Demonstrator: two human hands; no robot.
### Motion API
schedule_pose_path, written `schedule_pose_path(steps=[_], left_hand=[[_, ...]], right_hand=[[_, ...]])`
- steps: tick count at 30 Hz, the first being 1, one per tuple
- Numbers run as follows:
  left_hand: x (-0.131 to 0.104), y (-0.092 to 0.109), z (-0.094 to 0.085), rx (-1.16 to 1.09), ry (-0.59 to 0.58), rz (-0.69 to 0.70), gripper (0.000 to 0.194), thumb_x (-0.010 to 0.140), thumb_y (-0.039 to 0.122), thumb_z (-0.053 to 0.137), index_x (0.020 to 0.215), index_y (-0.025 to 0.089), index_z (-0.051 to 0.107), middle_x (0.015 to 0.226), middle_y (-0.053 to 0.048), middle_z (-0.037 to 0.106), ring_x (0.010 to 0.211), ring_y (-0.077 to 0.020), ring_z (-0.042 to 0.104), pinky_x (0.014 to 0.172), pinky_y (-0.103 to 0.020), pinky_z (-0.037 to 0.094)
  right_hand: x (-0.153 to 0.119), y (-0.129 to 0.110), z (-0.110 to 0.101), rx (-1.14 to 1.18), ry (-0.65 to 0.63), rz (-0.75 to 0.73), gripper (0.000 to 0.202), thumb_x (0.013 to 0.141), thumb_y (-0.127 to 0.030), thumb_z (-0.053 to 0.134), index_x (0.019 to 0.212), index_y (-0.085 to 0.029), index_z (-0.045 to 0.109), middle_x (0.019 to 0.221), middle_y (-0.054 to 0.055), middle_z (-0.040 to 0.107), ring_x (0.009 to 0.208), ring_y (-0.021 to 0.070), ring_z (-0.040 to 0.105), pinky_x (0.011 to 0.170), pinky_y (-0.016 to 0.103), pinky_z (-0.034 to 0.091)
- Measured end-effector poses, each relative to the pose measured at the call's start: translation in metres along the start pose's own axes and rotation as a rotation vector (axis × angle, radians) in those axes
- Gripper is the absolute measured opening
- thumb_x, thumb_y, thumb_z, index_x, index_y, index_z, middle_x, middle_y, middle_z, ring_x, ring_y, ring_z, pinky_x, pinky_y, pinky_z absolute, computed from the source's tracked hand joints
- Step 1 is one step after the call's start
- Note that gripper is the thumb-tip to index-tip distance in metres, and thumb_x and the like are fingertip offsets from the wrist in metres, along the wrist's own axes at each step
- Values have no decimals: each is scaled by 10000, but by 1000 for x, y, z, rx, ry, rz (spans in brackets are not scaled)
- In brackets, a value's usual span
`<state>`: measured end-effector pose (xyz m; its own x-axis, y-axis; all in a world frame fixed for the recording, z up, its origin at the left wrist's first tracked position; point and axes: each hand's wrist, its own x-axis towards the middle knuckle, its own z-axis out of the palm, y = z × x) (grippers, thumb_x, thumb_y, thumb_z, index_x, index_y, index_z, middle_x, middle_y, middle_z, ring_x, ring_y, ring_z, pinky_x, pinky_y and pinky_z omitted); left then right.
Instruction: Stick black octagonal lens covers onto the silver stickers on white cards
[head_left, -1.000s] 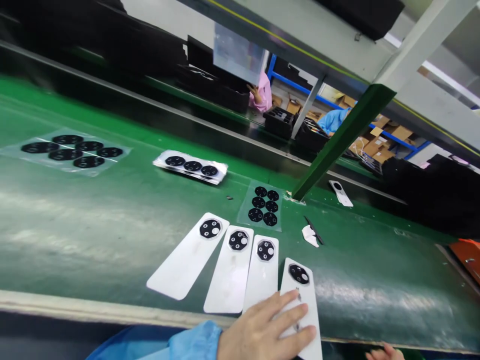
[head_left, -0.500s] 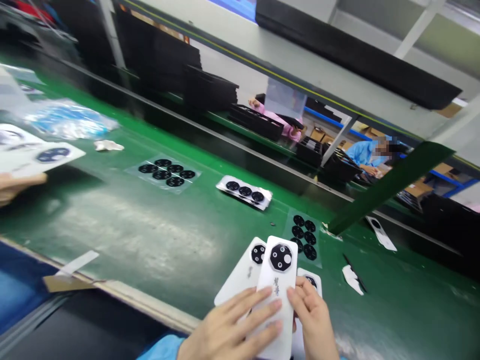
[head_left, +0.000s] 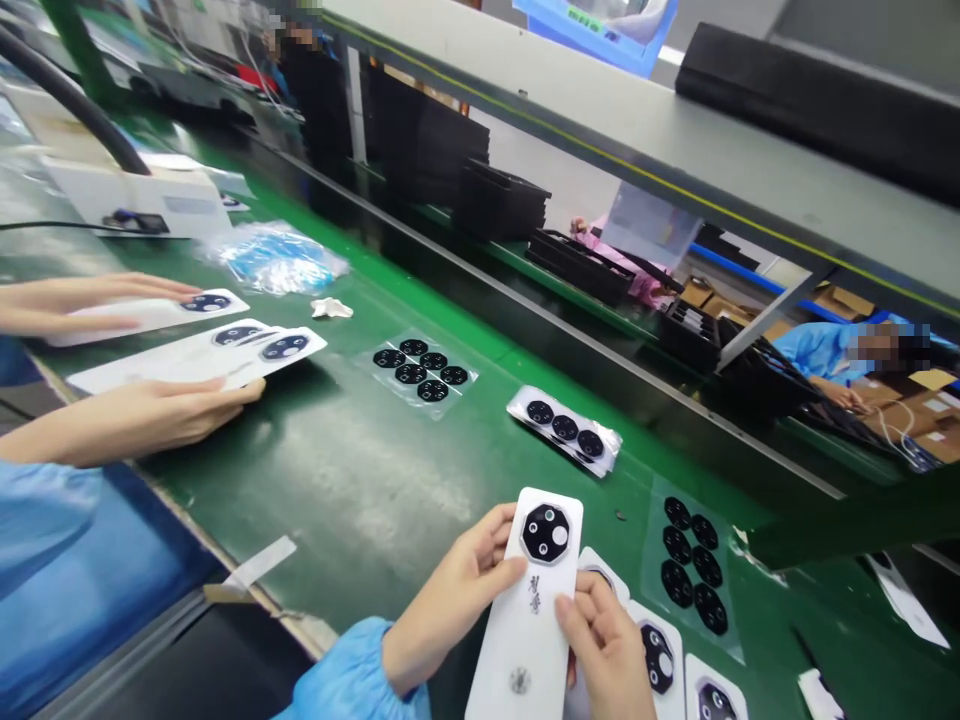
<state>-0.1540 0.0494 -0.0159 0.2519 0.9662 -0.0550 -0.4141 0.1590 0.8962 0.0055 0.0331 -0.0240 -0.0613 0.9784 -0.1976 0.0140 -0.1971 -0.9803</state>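
Head view: white panel (head_left: 531, 630) between left hand (head_left: 471, 580) and right hand (head_left: 609, 640), both pinching its edges.

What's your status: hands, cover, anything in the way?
Left hand and right hand holding white cover. Camera plate facing viewer. Other covers close by right hand.

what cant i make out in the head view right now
Head view:
Held white panel: lower end cut off by the bottom edge
Left hand: fingers partly hidden behind that panel
Nearest other panel: partly hidden by the right hand
Green label on blue bin: too small, blurred
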Motion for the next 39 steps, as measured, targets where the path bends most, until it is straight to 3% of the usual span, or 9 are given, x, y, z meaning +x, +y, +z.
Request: schedule_pose_path(steps=[5, 11, 20, 25, 39], left_hand=[[3, -3, -6, -59, 51, -84, 466, 777, 333, 645, 1177, 177, 464, 1040, -71, 651, 884, -180, 607, 738, -256, 449], [3, -5, -7, -84, 86, -108, 469, 790, 329, 636, 1197, 181, 456, 1094, -84, 638, 914, -203, 611, 769, -279, 450], [3, -4, -6, -108, 90, -126, 457, 790, 319, 630, 1187, 174, 458, 1077, -81, 642, 905, -196, 610, 760, -274, 447], [3, -6, -8, -95, 83, -108, 449, 794, 315, 627, 1182, 174, 453, 1062, -77, 644, 895, -191, 608, 741, -266, 448], [3, -3, -6, -99, 90, -110, 442, 775, 358, 647, 1145, 181, 482, 1015, -61, 653, 834, -165, 600, 710, -245, 443]], right_hand=[[7, 6, 5, 46, 11, 93, 440, 660, -560, 717, 809, -161, 603, 499, -30, 570, 357, 81, 423, 315, 161, 312], [7, 7, 6, 56, -8, 153, 455, 668, -570, 709, 837, -159, 609, 520, -12, 609, 341, 66, 415, 328, 156, 306], [7, 6, 6, 86, -2, 152, 433, 679, -530, 721, 895, -169, 621, 560, 12, 662, 364, 95, 477, 375, 182, 356], [6, 6, 8, 57, 45, 165, 465, 648, -557, 728, 884, -168, 631, 555, 9, 655, 351, 81, 444, 330, 159, 303], [7, 9, 5, 23, 73, 161, 499, 621, -559, 745, 892, -156, 627, 551, 12, 645, 359, 76, 450, 324, 143, 305]])
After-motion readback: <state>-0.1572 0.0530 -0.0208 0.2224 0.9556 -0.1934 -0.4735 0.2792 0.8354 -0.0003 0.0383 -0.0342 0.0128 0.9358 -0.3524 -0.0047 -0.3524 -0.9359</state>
